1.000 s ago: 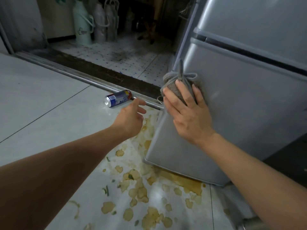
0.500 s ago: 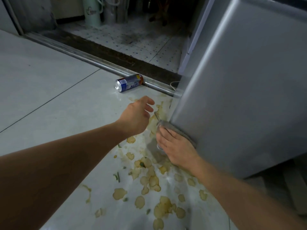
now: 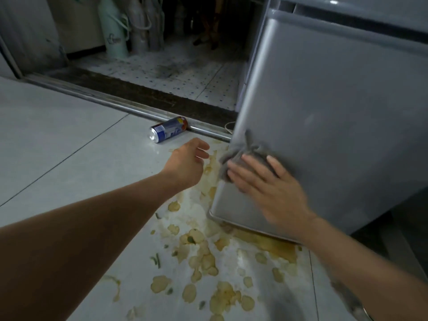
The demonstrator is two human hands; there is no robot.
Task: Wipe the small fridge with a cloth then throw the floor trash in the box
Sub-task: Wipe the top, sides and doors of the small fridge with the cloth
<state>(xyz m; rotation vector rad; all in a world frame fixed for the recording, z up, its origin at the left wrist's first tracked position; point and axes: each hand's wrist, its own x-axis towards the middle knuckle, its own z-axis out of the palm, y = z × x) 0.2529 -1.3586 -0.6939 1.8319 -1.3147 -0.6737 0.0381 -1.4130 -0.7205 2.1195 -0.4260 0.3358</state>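
The right hand (image 3: 266, 188), at centre right of the frame, lies flat with straight, spread fingers (image 3: 251, 164) pressing a grey cloth (image 3: 243, 152) against the lower left part of the small grey fridge's (image 3: 335, 126) front, close to its left edge. The left hand (image 3: 187, 163), mid-frame, hangs above the floor (image 3: 69, 140), fingers loosely curled and holding nothing. A blue drink can (image 3: 168, 132) lies on its side just beyond it, touching the metal door rail (image 3: 115, 105). Yellowish chips and a sticky spill (image 3: 203, 258) spread over the tiles below the fridge, toward the bottom of the frame
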